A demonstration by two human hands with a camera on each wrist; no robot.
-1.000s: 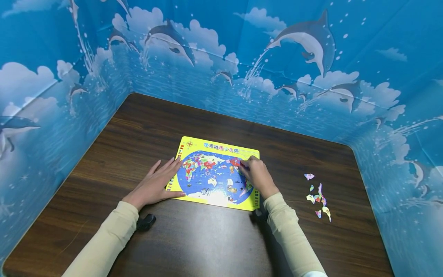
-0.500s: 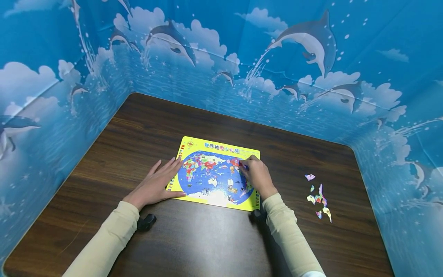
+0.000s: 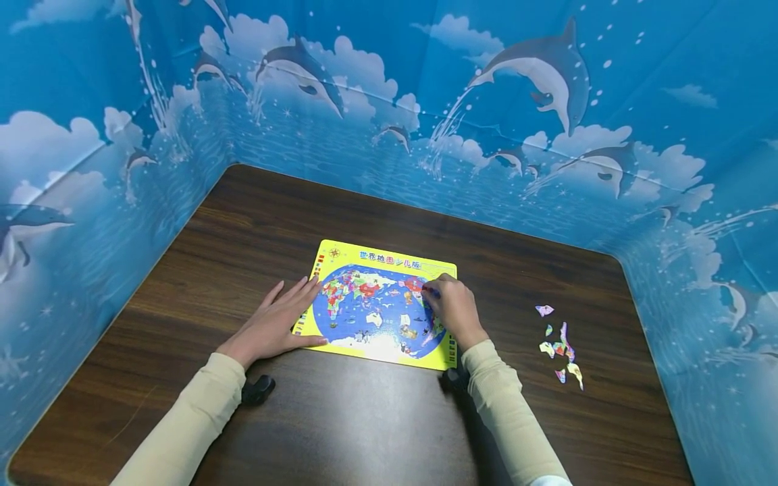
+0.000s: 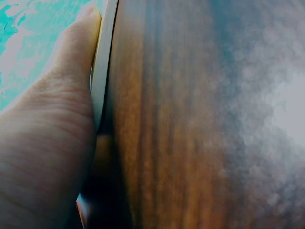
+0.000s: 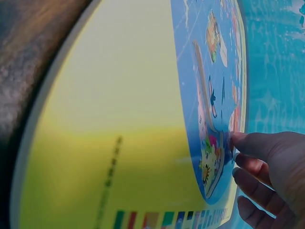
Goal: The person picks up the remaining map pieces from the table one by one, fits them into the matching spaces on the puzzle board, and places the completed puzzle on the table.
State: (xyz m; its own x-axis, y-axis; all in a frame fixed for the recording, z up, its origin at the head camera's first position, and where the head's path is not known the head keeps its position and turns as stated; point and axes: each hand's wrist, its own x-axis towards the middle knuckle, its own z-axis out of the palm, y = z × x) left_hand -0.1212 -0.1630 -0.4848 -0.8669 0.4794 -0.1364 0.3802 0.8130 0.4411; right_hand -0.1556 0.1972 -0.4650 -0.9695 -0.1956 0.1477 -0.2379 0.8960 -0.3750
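The right hand (image 3: 456, 307) has its fingers bent, tips at the board; whether they pinch a piece cannot be told. Its knuckles and wrist overlap the right border of the puzzle board (image 3: 349, 317), which spreads from under the fingertips toward the left hand (image 3: 273, 320). That hand lies with fingers parted and straight across the board's left border, thumb along the near edge. A pale board rim (image 4: 102, 71) runs right beside this thumb.

Between the two hands, the board shows a yellow border and a blue oval world map, with coloured lettering along the far side and small flags down both ends. A red patch (image 3: 413, 285) sits just left of the right fingertips.

Outward from the right hand, well apart on its right, lies a loose group of small pieces (image 3: 559, 349) in purple, red, green and pale yellow. Dark wood tabletop (image 3: 358, 418) stretches nearer than both hands and beyond the board's far edge, up to a dolphin-printed blue backdrop (image 3: 365, 135) far ahead of them.
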